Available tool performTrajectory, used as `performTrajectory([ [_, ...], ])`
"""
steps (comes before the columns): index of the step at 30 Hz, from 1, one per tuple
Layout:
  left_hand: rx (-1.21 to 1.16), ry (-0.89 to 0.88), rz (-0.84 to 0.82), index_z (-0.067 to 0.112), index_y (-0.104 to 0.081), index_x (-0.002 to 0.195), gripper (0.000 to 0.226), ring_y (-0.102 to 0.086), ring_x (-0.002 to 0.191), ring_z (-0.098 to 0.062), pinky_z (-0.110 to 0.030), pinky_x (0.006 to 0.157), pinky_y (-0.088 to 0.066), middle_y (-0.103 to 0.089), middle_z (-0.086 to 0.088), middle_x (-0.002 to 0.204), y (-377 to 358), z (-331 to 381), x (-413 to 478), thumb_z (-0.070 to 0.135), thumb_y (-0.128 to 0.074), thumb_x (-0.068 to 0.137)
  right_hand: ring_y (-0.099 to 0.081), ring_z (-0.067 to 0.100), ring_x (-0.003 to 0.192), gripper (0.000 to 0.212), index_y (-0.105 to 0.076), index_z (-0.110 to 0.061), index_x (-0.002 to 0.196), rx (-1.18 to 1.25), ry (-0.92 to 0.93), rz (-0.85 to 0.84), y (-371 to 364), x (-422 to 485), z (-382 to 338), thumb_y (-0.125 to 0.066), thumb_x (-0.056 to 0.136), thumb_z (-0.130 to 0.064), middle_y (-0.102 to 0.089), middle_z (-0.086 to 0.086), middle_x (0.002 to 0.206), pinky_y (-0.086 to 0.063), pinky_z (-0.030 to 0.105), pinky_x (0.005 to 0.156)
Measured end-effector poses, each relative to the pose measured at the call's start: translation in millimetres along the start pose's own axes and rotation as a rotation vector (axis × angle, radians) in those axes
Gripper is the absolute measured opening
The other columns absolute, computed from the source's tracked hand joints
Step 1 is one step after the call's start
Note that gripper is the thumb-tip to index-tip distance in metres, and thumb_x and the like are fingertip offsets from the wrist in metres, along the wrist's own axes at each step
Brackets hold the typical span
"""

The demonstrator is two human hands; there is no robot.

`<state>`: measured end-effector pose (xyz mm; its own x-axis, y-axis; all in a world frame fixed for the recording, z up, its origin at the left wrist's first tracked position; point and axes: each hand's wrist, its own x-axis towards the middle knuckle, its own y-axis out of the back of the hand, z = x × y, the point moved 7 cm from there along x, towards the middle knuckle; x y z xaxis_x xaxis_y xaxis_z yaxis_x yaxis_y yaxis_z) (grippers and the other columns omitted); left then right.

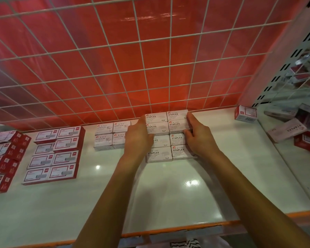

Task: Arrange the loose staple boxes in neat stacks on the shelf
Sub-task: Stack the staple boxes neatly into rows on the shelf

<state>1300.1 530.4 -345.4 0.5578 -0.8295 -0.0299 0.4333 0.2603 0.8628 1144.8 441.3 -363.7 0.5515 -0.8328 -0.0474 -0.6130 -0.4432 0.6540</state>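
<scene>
White boxes marked STAPLES (pixel 168 136) stand in a tight block of two columns on the white shelf (pixel 150 190), the back row against the wire grid. My left hand (pixel 137 138) presses flat against the block's left side, fingers straight and reaching to the back row. On the right side my right hand (pixel 198 135) presses with straight fingers, the fingertips at the back right box. A single red-and-white box (pixel 245 113) stands apart at the back right corner.
White PAPER CLIPS boxes (pixel 109 136) sit just left of the block. Red-edged box stacks (pixel 55 153) fill the shelf's left part. A white wire grid (pixel 132 68) over red backing closes the back. Loose boxes (pixel 286 132) lie beyond the right divider. An orange strip edges the front.
</scene>
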Motion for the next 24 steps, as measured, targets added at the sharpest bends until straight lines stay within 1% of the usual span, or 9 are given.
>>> performTrajectory([
  [3,0.103,-0.021,0.006,0.012,-0.042,0.137,0.054,-0.055,0.113,-0.03,-0.035,0.091,-0.042,-0.058,-0.009,0.125,-4,8,-5,0.005,-0.052,0.084,-0.036,0.03,0.135,0.047,-0.031,-0.006,0.144,-0.192,0.066,0.023,-7,1,-2,-0.037,0.098,-0.012,-0.038,0.014,0.147,-0.03,0.038,0.112],
  [5,0.123,0.009,0.022,0.01,-0.037,0.142,0.06,-0.05,0.117,-0.03,-0.038,0.097,-0.04,-0.053,-0.01,0.132,-5,10,-8,0.004,-0.049,0.084,-0.021,0.03,0.143,0.05,-0.025,-0.004,0.147,-0.266,0.041,0.006,-13,2,1,-0.035,0.099,-0.016,-0.026,0.017,0.153,-0.022,0.041,0.116],
  [7,0.108,0.062,0.022,0.01,-0.037,0.143,0.06,-0.051,0.116,-0.03,-0.038,0.096,-0.041,-0.055,-0.01,0.13,-5,9,-9,0.004,-0.048,0.084,-0.015,0.029,0.145,0.052,-0.023,-0.003,0.147,-0.274,-0.015,-0.012,-14,0,2,-0.036,0.099,-0.017,-0.022,0.018,0.155,-0.019,0.039,0.117],
  [9,0.126,0.067,0.031,0.009,-0.036,0.143,0.058,-0.046,0.122,-0.03,-0.039,0.101,-0.038,-0.051,-0.012,0.136,-5,11,-13,0.004,-0.045,0.086,-0.012,0.029,0.145,0.054,-0.02,-0.003,0.148,-0.318,0.023,0.023,-11,-5,-3,-0.037,0.099,-0.015,-0.017,0.017,0.156,-0.013,0.037,0.118],
  [12,0.262,-0.022,0.041,0.008,-0.019,0.151,0.066,-0.02,0.143,-0.026,-0.036,0.115,-0.02,-0.023,-0.012,0.156,-6,24,-22,0.007,-0.045,0.09,-0.01,0.031,0.146,0.061,-0.019,-0.002,0.148,-0.464,0.165,0.048,-13,-12,-16,-0.046,0.094,-0.011,-0.014,0.018,0.157,-0.009,0.039,0.118],
  [15,0.356,-0.141,0.039,0.01,-0.017,0.151,0.07,-0.011,0.147,-0.023,-0.034,0.118,-0.008,-0.017,-0.009,0.159,-10,40,-33,0.011,-0.051,0.09,-0.007,0.029,0.146,0.07,-0.02,-0.006,0.149,-0.567,0.195,-0.001,-20,-18,-21,-0.056,0.089,-0.013,-0.014,0.014,0.158,-0.009,0.042,0.117],
  [17,0.374,-0.168,0.004,0.011,-0.019,0.151,0.068,-0.011,0.147,-0.024,-0.036,0.118,-0.008,-0.017,-0.008,0.159,-17,47,-38,0.012,-0.051,0.092,-0.004,0.027,0.147,0.072,-0.017,-0.009,0.149,-0.62,0.206,-0.029,-22,-21,-24,-0.057,0.089,-0.019,-0.011,0.011,0.159,-0.007,0.041,0.117],
  [21,0.41,-0.169,-0.058,0.014,-0.014,0.152,0.064,-0.008,0.148,-0.024,-0.037,0.119,-0.009,-0.012,-0.006,0.16,-29,52,-46,0.02,-0.048,0.098,-0.001,0.024,0.147,0.067,-0.011,-0.013,0.151,-0.612,0.204,-0.079,-27,-28,-24,-0.048,0.095,-0.024,-0.007,0.008,0.159,-0.004,0.04,0.118],
  [24,0.419,-0.162,-0.06,0.018,-0.011,0.153,0.064,-0.006,0.148,-0.024,-0.038,0.119,-0.008,-0.01,-0.004,0.161,-31,58,-49,0.024,-0.045,0.099,0.0,0.024,0.147,0.069,-0.011,-0.017,0.151,-0.582,0.189,-0.064,-21,-31,-22,-0.051,0.095,-0.027,-0.006,0.006,0.16,-0.002,0.04,0.118],
])
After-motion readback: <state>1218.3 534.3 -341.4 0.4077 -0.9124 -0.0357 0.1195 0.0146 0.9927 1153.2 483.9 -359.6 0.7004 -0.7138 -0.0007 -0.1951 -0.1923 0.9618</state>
